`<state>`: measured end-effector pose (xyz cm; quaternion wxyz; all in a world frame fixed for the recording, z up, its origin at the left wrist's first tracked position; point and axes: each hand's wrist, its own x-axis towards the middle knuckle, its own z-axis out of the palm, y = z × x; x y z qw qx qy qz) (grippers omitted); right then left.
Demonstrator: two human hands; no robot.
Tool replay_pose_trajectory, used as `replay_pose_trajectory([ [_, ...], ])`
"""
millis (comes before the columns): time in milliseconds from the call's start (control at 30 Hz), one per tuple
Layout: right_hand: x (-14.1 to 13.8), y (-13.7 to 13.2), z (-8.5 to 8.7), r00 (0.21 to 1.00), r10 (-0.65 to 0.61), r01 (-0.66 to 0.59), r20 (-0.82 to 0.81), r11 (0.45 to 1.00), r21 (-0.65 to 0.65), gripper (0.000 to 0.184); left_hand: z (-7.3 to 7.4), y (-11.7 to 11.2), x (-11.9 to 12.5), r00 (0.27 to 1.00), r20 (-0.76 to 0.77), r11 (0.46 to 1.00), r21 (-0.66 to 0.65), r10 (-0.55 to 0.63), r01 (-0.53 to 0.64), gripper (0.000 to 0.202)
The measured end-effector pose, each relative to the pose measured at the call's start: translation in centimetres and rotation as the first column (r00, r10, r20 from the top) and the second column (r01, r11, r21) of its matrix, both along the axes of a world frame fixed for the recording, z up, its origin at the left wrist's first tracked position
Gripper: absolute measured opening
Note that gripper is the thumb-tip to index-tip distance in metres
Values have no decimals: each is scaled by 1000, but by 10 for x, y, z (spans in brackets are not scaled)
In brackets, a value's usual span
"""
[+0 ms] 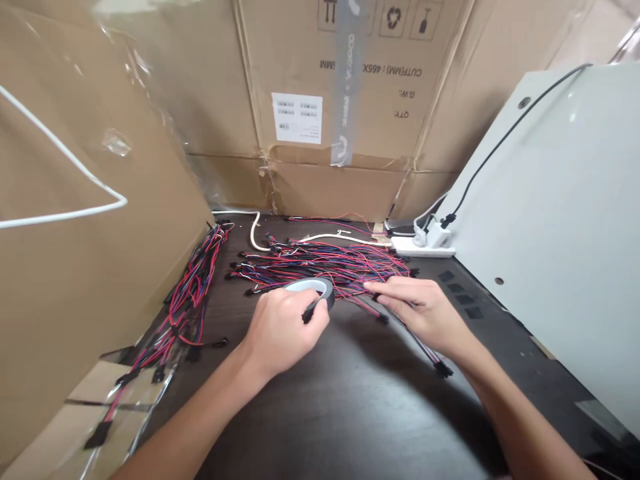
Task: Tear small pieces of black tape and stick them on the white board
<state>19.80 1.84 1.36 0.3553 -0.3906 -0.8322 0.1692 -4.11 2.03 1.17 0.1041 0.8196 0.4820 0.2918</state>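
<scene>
My left hand (285, 330) is closed around a roll of black tape (327, 293), thumb and fingers gripping its near side. The pale inner ring of the roll faces up. Just to the right, my right hand (423, 310) is pinched, with a small black end showing at the fingertips. From under those fingers a thin wire harness (420, 343) slants toward me, ending in a black connector (443, 369). Behind both hands lies a wide pile of red, blue and black wire harnesses (310, 263). The fingers partly hide what the right hand grips.
Another bundle of wire harnesses (195, 287) hangs along the left cardboard wall (100, 200). A white power strip (423, 247) with plugs sits at the back right, beside a white panel (555, 200). Black squares (460, 293) stick to the dark table (320, 420). A cardboard box (300, 60) stands behind.
</scene>
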Motion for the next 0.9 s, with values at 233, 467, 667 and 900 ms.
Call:
replay_pose_trajectory([
  [233,94,-14,15,946,-145,254,291,888,-382,31,1,-3,0,998,-42,989,145,-37,43,35],
  [467,160,-23,14,917,-76,353,392,611,-708,38,-2,0,1,991,-128,980,185,-43,67,34],
  [667,164,-20,-4,917,-56,337,394,637,-694,38,-2,0,0,983,-174,985,150,-64,91,36],
  [900,159,-19,1,895,-53,360,443,673,-646,27,2,1,2,977,-201,981,159,-76,109,35],
])
